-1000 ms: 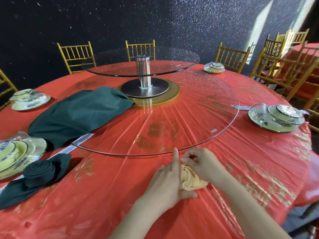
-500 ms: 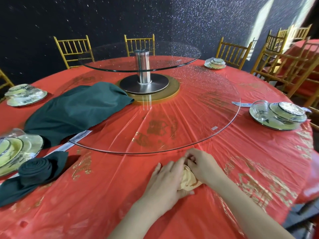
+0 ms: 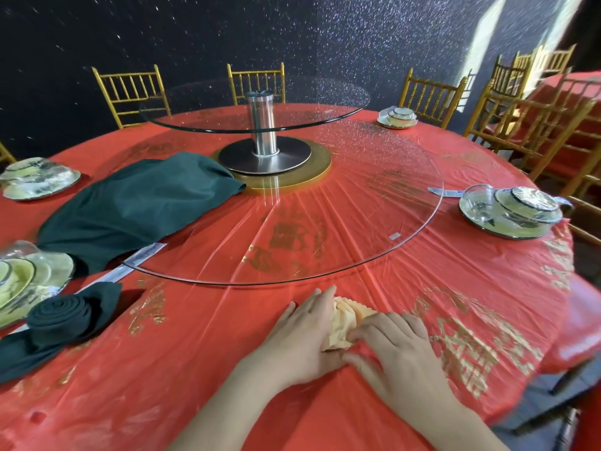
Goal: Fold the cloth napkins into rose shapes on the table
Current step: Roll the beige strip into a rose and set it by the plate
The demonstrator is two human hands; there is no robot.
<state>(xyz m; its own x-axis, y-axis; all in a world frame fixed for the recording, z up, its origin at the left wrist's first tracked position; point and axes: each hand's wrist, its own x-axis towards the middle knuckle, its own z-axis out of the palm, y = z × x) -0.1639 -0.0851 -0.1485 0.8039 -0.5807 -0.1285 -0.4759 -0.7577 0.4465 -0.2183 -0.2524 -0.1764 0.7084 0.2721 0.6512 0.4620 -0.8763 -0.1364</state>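
Writing first: gold characters are printed across the red plastic table cover, but they're creased and stretched and I can't read them. There's a small white sticker near the rim of the big round glass turntable, print too small. A long silvery wrapped packet at the turntable's left edge has blurred print.

Task item: a peach cloth napkin, bunched into a tight upright wad of folds, with a zigzag-cut edge along its far top. It sits on the table cover at the near side, just short of the turntable rim, between both hands.

Left hand: fingers lie along the napkin's left and far side, thumb round the near side, so it's clamped round it. Right hand: knuckles up, fingertips at the napkin's right side. Can't tell if they pinch a fold or only press.

Off to the left is a dark green napkin rolled into a spiral rose, tails spread flat, beside a film-wrapped stack of pale dishes. A loose dark green cloth is draped over the turntable's left part. Another wrapped dish set sits at the right. A smaller glass disc on a steel post stands at centre. Gold slatted chairs ring the far side.
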